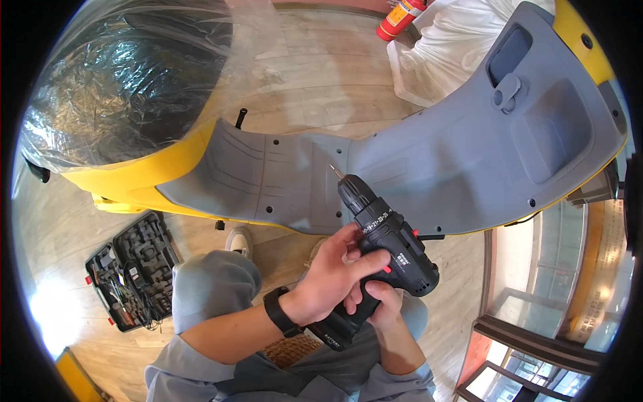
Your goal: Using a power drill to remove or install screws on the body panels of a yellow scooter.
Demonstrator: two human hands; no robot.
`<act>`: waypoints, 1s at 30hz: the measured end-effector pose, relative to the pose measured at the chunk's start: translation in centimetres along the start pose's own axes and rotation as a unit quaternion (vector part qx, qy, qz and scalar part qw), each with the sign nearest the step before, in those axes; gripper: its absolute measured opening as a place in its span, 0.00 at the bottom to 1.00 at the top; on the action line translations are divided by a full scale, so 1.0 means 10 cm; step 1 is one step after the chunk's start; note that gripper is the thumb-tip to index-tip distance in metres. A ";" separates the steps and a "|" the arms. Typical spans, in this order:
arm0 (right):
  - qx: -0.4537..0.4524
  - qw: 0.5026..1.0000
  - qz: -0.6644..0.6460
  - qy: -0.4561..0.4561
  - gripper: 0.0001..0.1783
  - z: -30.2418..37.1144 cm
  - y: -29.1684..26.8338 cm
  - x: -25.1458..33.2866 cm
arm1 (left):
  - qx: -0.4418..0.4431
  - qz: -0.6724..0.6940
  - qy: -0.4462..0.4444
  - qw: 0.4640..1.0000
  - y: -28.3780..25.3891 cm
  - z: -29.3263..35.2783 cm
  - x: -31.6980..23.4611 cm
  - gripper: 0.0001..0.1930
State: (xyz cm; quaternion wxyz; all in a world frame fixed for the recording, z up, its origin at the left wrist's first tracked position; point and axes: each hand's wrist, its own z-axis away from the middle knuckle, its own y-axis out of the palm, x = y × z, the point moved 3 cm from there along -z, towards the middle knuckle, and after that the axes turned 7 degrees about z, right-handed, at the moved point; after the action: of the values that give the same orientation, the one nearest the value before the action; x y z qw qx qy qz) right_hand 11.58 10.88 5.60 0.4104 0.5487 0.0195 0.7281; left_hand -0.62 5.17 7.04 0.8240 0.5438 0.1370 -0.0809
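A black cordless drill is held over my lap, its bit pointing up and left above the scooter's grey footboard. My right hand is closed round the drill's handle. From the left, my left hand grips the drill near its trigger, thumb by a red button; the fingers behind the body are partly hidden. Dark screws or bolts, among them one screw, sit in the footboard. Whether the bit touches the board I cannot tell; it seems to be above it.
Crinkled clear plastic film wraps the seat over the yellow body panel. A toolcase lies open on the floor at left. Far off stand a red fire extinguisher and a white-covered object. Glass doors are at right.
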 end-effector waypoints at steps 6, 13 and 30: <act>-0.029 0.998 0.055 0.015 0.32 0.00 0.05 0.02 | -0.005 -0.060 0.025 0.998 0.03 0.02 -0.01 0.35; -0.039 0.995 0.085 0.021 0.30 0.01 0.01 0.05 | 0.018 -0.090 0.060 0.994 0.03 0.00 -0.01 0.36; 0.036 0.999 0.006 -0.018 0.25 0.01 -0.10 0.00 | 0.056 -0.109 0.039 0.992 0.03 -0.01 -0.01 0.42</act>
State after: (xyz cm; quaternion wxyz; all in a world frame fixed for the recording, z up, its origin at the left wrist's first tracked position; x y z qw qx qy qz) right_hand 12.24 11.49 5.22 0.3859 0.5766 0.0349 0.7193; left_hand -0.71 5.39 7.26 0.7725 0.5739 0.2224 -0.1562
